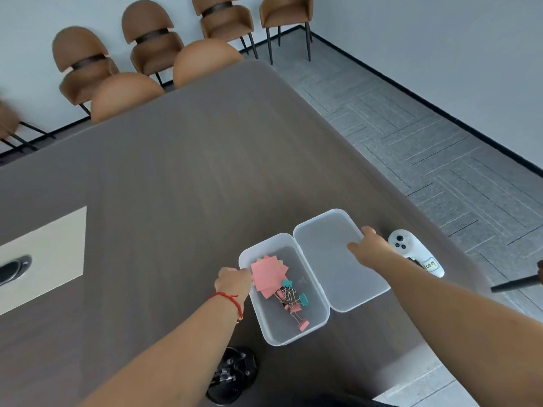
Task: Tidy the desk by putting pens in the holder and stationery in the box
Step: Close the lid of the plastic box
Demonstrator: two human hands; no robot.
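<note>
A clear plastic box stands on the dark table near me. Inside it lie pink sticky notes and several pink and teal binder clips. My left hand grips the box's left wall at its rim. The box's lid lies flat to the right of the box, touching it. My right hand rests on the lid's far right edge, fingers curled over it. A black pen holder with pens in it stands near the table's front edge, partly hidden by my left forearm.
A white controller with a handwritten label lies right of the lid. A black pen-like object pokes in at the right edge. Brown chairs line the far side. A pale inset panel sits at the left.
</note>
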